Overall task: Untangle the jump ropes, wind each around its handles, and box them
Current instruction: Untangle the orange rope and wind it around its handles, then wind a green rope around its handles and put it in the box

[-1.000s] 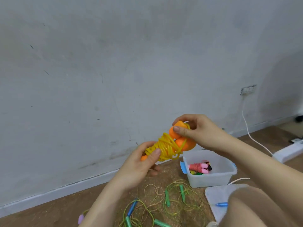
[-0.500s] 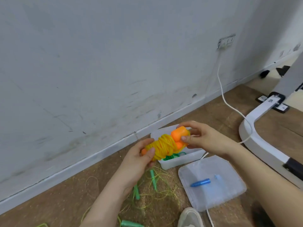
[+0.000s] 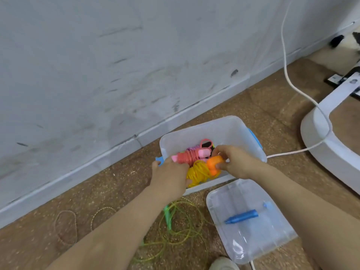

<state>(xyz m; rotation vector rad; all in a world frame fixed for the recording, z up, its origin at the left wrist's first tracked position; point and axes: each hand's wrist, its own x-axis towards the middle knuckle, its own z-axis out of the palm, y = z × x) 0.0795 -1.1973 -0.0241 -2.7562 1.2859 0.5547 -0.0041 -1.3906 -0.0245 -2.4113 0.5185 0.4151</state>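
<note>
You have two hands in the frame, the left hand (image 3: 171, 178) and the right hand (image 3: 237, 162), both at lower centre. There is one clear box (image 3: 224, 129) at centre and one lid (image 3: 253, 244) at lower right. In the box you can count two wound ropes, a yellow bundle (image 3: 198, 172) and a pink bundle (image 3: 190, 155); more colours lie behind them, too jumbled to number. Along the bottom lie one loose green rope (image 3: 182, 233) with one green handle (image 3: 167, 216) showing, one blue handle (image 3: 242, 219) and one white cable (image 3: 285, 71).
</note>
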